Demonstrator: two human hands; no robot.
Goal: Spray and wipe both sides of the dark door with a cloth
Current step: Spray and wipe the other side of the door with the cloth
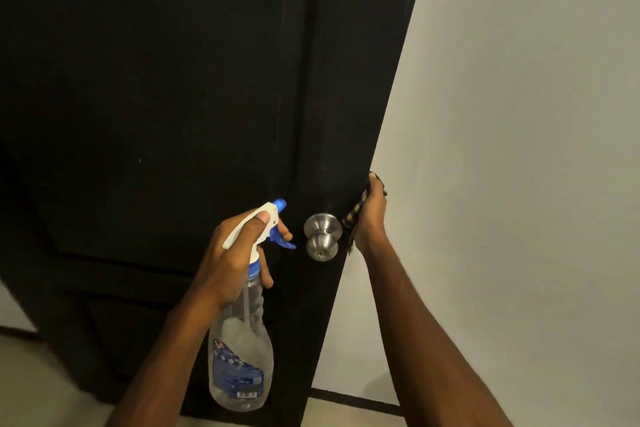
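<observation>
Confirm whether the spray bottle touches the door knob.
Apart. The head view shows a strip of dark door between the blue trigger of the spray bottle and the door knob.

One head-worn wide view faces forward and down, close to the dark door (156, 80)

Dim warm light, perhaps slight blur

Left hand (239, 246) grips spray bottle (242, 350); right hand (370, 218) presses cloth (356, 208) on door (173, 80) edge.
</observation>
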